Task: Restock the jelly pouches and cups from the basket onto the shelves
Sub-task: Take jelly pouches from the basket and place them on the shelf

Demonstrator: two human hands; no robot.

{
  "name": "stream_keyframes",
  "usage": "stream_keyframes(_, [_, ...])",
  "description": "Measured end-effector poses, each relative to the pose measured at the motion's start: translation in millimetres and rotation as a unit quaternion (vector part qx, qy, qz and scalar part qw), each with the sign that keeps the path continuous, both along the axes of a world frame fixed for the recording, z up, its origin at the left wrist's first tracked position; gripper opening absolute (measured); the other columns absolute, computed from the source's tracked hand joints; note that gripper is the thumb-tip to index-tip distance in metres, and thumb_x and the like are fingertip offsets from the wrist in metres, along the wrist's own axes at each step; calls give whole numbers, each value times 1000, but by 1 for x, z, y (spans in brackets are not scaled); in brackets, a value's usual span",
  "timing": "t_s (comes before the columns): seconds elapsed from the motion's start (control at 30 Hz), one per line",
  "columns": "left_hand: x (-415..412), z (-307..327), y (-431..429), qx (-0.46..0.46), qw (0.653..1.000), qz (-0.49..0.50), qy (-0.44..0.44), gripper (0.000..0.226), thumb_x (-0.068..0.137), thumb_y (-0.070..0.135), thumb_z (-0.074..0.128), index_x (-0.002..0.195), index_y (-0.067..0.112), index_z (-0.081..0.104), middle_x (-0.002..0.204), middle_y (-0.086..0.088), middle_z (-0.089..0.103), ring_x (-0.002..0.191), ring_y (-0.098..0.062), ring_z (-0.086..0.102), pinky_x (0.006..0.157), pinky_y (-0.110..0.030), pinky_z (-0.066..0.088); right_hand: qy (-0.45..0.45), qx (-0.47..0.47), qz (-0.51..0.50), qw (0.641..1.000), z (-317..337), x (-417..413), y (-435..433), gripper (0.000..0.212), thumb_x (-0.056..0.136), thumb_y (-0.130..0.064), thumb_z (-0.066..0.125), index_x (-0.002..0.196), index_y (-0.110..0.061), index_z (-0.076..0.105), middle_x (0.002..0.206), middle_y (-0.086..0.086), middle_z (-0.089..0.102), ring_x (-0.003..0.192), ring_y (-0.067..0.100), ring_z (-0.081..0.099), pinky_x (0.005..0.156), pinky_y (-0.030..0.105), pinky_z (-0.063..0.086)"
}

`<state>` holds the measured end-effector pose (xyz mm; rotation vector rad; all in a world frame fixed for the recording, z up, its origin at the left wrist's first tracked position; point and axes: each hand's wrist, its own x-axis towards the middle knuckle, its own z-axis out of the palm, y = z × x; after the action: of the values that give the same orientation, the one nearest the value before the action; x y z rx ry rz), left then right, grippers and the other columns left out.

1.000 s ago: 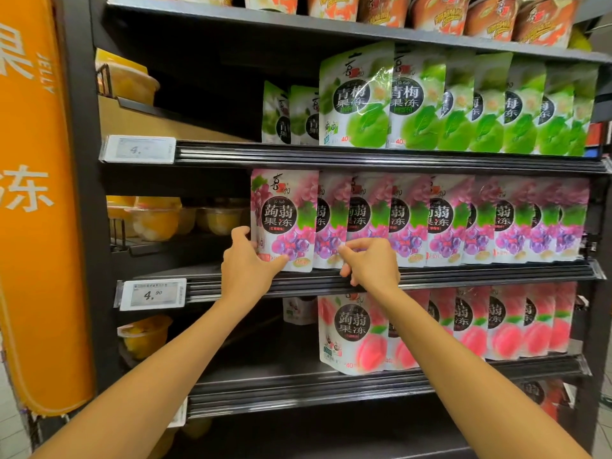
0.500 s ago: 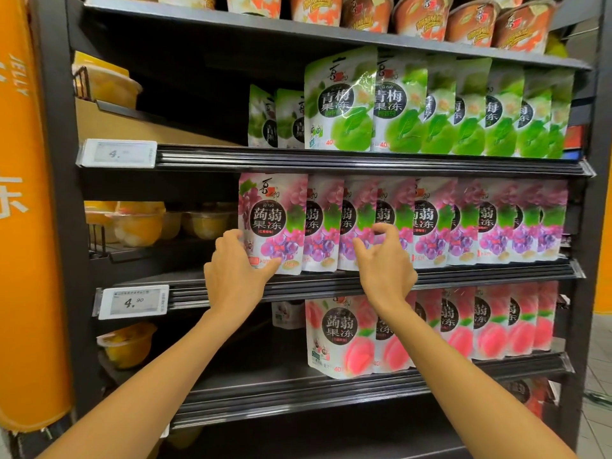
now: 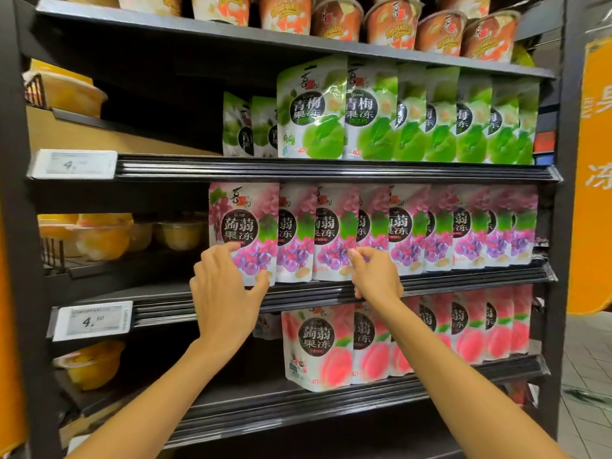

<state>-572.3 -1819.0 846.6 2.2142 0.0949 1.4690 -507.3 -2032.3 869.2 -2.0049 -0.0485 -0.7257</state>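
Purple grape jelly pouches stand upright in a row on the middle shelf rail, filling it from the centre to its right end. To the left of that row, on the same level, clear cups of yellow jelly sit well back, and a white price tag hangs on the rail's left end. The left hand cups the leftmost purple pouch: fingers spread loosely across its lower left face, thumb touching its bottom edge just above the rail. The right hand is at the third and fourth pouches in the row, fingers curled together with the tips pinching at their lower fronts; which pouch it grips I cannot tell. Green pouches line the shelf above the purple row, pink peach pouches the shelf below.
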Motion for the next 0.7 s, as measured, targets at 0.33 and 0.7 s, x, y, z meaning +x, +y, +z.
stream_keyframes(0.33, [6, -15, -53, 168, 973, -153, 25, 36, 89, 16, 62, 124, 22, 59, 129, 10, 54, 125, -7, 43, 107, -24, 34, -107, 57, -123, 985, -10, 11, -29, 37, 92, -53, 55, 121, -30, 51, 58, -10, 59, 59, 9, 55, 57, 26, 29])
stream_keyframes(0.7, [16, -49, -87, 288, 955, -50, 53, 51, 80, 13, 66, 130, 12, 60, 129, -4, 60, 121, -28, 55, 110, -47, 39, 16, 23, -82, 996, -4, 10, -58, 28, 89, -56, 57, 92, -31, 71, 91, -2, 74, 84, 23, 70, 74, 32, 44])
